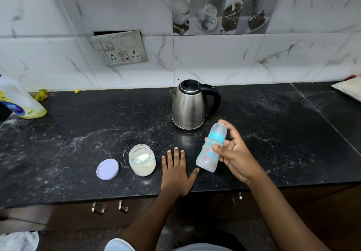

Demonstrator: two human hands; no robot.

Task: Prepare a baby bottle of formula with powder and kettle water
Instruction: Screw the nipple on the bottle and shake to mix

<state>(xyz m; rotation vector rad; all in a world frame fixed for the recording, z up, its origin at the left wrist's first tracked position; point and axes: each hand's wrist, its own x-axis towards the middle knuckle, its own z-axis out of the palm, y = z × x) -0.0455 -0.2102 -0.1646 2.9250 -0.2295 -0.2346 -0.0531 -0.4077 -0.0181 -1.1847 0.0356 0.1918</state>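
- Right of centre, just below the kettle (190,106): bottle (206,158), tilted, cap end toward upper right, base low over the counter (78,123); cannot tell whether touching it.
- Cloudy translucent body with small blue and orange prints, blue collar, clear domed cap on; contents not discernible.
- Right hand (234,159) clamped on bottle: thumb across the front, fingers curled behind.
- Left hand (176,170) flat on counter, fingers straight and spread, gripping nothing; between jar (142,160) and bottle, thumb tip near the bottle's base.
- Jar lower centre, open, white powder inside.
- Lid (107,169) flat on counter just left of jar.
- Kettle upright, steel, black lid down, handle to the right.
- Left edge: yellow detergent (19,100), leaning.
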